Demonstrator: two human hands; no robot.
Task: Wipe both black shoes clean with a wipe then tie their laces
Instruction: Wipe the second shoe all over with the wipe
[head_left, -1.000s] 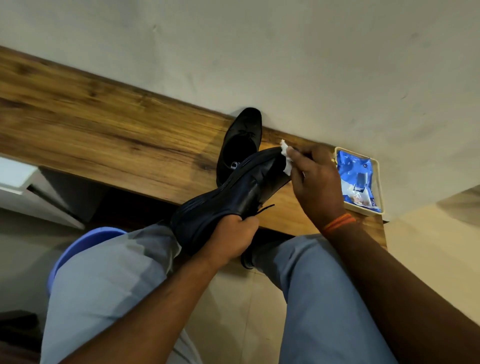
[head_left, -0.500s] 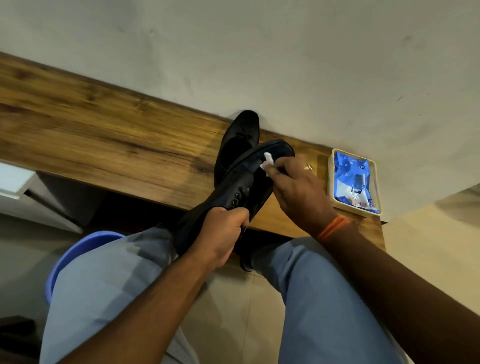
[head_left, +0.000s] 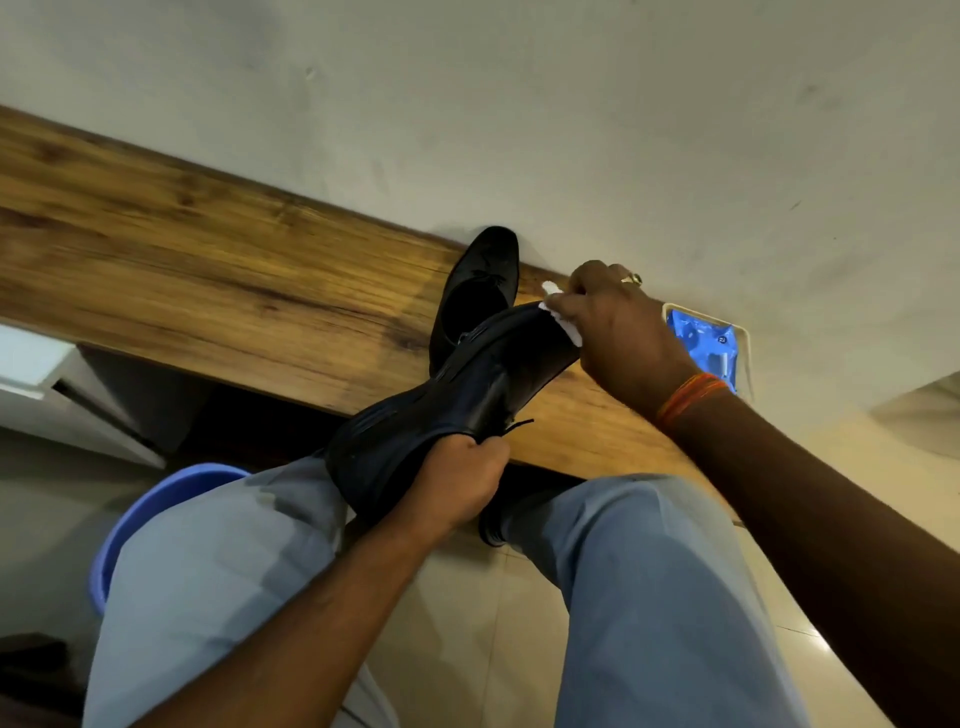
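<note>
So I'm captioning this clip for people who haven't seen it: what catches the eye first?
The black shoe held up at centre: the left hand grips its heel end while the right hand presses a white wipe on its toe. Behind it the second shoe lies on the wooden shelf, with a blue packet at right.

One head-worn view, looking forward and steeply down

The wide-angle camera sits above the person's lap, close over both forearms and knees, facing the wooden tabletop (head_left: 218, 270) and the pale wall (head_left: 571, 114) behind it; floor tiles (head_left: 467, 649) show between the legs, and straight edges bend towards the frame's sides.
</note>
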